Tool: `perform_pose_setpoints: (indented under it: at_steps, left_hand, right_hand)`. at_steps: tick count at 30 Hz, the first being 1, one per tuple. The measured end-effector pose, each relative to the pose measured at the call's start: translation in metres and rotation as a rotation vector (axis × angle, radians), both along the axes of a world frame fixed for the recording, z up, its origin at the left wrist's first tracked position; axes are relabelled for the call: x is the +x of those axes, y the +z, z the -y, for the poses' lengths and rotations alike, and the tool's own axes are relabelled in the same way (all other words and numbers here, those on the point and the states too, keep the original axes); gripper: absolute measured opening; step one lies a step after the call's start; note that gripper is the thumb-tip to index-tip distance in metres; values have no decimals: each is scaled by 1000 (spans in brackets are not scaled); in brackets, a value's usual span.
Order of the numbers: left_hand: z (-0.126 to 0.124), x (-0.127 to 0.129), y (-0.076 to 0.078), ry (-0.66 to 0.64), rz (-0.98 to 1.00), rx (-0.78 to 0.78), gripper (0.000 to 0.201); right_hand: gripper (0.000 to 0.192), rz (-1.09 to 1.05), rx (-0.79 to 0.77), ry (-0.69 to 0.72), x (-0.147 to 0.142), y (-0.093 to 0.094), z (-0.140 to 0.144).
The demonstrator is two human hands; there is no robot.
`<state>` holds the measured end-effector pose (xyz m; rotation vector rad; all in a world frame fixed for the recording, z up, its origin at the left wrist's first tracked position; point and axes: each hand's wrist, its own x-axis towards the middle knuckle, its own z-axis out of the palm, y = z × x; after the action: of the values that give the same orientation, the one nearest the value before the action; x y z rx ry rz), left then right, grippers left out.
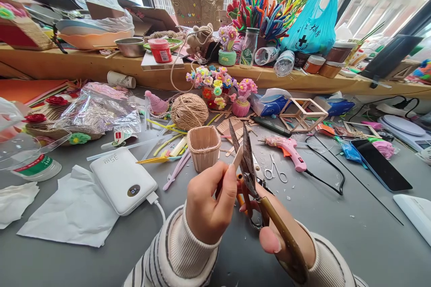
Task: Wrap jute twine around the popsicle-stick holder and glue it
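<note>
My left hand (211,202) is closed, pinching a short wooden craft stick (238,158) between thumb and forefinger. Its tip points up beside the blades of the large scissors (249,166). Those scissors have rusty-looking blades, parted and aimed upward, and brown handles. My right hand (286,228) grips them, with the thumb at one handle and the fingers partly hidden behind the other. Just beyond my left hand stands a small wooden-stick cup (204,145) with twine round its rim. Loose craft sticks (232,128) lie behind it.
Left of my hands sits a white power bank (124,181) with a cable. To the right lie small scissors (276,169), a pink glue gun (286,150) and a phone (381,164). A twine ball (189,111) and a wooden cube frame (304,115) stand farther back.
</note>
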<state>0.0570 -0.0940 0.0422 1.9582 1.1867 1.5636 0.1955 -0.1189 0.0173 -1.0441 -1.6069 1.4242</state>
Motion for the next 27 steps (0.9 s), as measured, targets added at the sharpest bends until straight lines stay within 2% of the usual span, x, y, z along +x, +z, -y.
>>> perform_pose_setpoints:
  at_steps: [5,10,15,23,27]
  left_hand:
    - [0,0,0,6,-30,-4,29]
    - [0,0,0,10,-41,9,28]
    - [0,0,-1,29,-53,29,28]
    - [-2,1,-5,52,-90,52,27]
    - [-3,2,-7,79,-121,78,27]
  right_hand:
    - [87,10,-58,19,0,4,-3]
    - [63,-78,-143,29,2,4,-5]
    - [40,-172,-160,45,2,-2,-3]
    - [28,-30,-132,-77,-4,2,-4]
    - [21,19,-100,-88,-6,3,-4]
